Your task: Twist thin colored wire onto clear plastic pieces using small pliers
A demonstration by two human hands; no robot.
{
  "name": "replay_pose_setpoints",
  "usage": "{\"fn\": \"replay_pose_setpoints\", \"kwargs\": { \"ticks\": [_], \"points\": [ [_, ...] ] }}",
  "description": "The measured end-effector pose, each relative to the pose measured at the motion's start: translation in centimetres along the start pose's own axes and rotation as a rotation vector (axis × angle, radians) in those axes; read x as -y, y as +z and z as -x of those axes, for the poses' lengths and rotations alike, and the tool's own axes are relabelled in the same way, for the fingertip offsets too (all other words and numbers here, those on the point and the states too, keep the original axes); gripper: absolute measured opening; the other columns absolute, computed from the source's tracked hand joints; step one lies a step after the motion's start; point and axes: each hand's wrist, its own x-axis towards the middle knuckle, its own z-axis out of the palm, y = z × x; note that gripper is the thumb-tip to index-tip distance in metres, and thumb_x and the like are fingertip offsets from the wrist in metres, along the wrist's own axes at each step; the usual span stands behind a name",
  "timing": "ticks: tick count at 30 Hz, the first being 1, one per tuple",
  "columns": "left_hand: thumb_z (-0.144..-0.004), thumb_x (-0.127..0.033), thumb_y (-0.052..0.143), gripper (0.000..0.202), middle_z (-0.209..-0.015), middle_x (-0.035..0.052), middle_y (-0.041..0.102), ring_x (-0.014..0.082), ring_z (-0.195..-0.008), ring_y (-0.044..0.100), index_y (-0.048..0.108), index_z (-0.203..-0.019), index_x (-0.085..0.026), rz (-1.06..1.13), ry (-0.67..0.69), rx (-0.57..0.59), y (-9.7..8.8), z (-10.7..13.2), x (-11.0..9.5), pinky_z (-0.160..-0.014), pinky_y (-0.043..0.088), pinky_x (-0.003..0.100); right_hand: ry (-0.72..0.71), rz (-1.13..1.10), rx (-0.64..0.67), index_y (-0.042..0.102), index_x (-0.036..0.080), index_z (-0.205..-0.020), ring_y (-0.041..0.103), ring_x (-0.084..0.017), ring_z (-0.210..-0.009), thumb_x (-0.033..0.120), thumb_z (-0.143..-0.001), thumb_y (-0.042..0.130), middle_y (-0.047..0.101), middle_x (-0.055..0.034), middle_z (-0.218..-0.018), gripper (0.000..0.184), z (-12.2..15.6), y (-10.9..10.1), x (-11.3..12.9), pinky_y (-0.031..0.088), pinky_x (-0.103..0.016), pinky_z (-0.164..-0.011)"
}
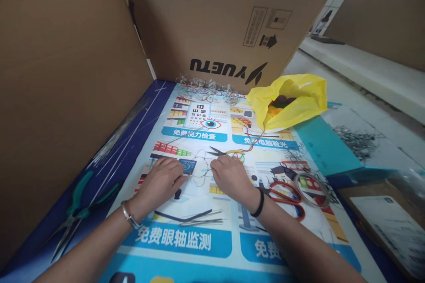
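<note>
Both of my hands rest knuckles-up on a printed poster (186, 239) that covers the table. My left hand (162, 181) and my right hand (230, 177) have their fingers curled and pinch a thin wire loop (199, 172) that lies between them. Small scissors with yellow handles (226, 153) lie just beyond my right hand. A short bundle of cut wire pieces (202, 220) lies on the poster near my wrists. I wear a metal bracelet on the left wrist and a black band on the right.
Green-handled pliers (78, 205) lie at the left by long straight wires (122, 130). A yellow plastic bag (288, 99) with coloured bits sits far right. Red-handled scissors (285, 194) and a wire coil (312, 190) lie right of my hand. Cardboard walls (215, 22) stand behind and left.
</note>
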Motion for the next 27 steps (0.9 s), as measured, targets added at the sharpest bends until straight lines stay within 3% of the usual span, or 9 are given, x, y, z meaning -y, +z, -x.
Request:
{"fn": "replay_pose_setpoints", "kwargs": {
  "ticks": [9,12,16,19,22,27],
  "points": [
    [-0.089,-0.029,0.044,0.017,-0.084,0.0040,0.060,0.0203,-0.084,0.053,0.057,-0.082,-0.019,0.087,0.040,-0.052,0.2,0.0,0.3,-0.078,0.040,0.038,-0.034,-0.018,-0.083,0.057,0.018,-0.077,0.048,-0.018,-0.077,0.020,-0.087,0.045,0.057,-0.0041,-0.077,0.016,0.0,0.5,-0.2,0.028,-0.031,-0.067],
    [-0.088,-0.022,0.043,0.016,-0.098,0.0061,0.063,0.0214,-0.095,0.053,0.058,-0.095,-0.019,0.093,0.021,-0.117,0.6,-0.2,0.6,-0.085,0.041,0.039,-0.046,-0.057,-0.111,0.059,0.018,-0.077,0.047,-0.018,-0.080,0.020,-0.087,0.047,0.057,-0.0045,-0.080,0.015,0.0,0.7,-0.1,0.030,-0.030,-0.068],
    [-0.089,-0.017,0.041,0.031,-0.122,0.0057,0.058,0.0212,-0.114,0.048,0.053,-0.116,-0.022,0.054,0.028,-0.139,1.1,-0.7,0.8,-0.095,0.036,0.041,-0.075,-0.143,-0.126,0.061,0.019,-0.086,0.047,-0.019,-0.089,0.018,-0.083,0.052,0.059,-0.0054,-0.091,0.009,-0.1,0.5,0.0,0.034,-0.031,-0.074],
    [-0.090,-0.024,0.042,0.038,-0.132,0.0047,0.052,0.0222,-0.124,0.039,0.046,-0.127,-0.025,0.015,0.028,-0.070,1.2,-1.0,0.6,-0.100,0.031,0.044,-0.097,-0.193,-0.110,0.061,0.020,-0.095,0.045,-0.020,-0.097,0.016,-0.082,0.054,0.059,-0.0056,-0.100,0.015,-0.2,0.2,0.1,0.036,-0.032,-0.080],
    [-0.088,-0.034,0.046,0.041,-0.136,0.0049,0.048,0.0258,-0.128,0.034,0.046,-0.128,-0.025,-0.013,-0.001,0.004,1.2,-1.0,0.4,-0.101,0.029,0.047,-0.081,-0.198,-0.082,0.061,0.020,-0.100,0.045,-0.021,-0.101,0.017,-0.082,0.055,0.059,-0.0054,-0.103,0.019,-0.2,-0.1,0.3,0.036,-0.033,-0.083],
    [-0.084,-0.048,0.048,0.052,-0.136,0.0085,0.048,0.0312,-0.128,0.033,0.046,-0.129,-0.022,-0.023,-0.022,0.010,1.1,-0.4,0.2,-0.101,0.026,0.050,-0.051,-0.171,-0.049,0.060,0.021,-0.102,0.045,-0.022,-0.100,0.023,-0.083,0.056,0.059,-0.0056,-0.103,0.020,-0.1,-0.3,0.6,0.036,-0.034,-0.082]
  ]
}}
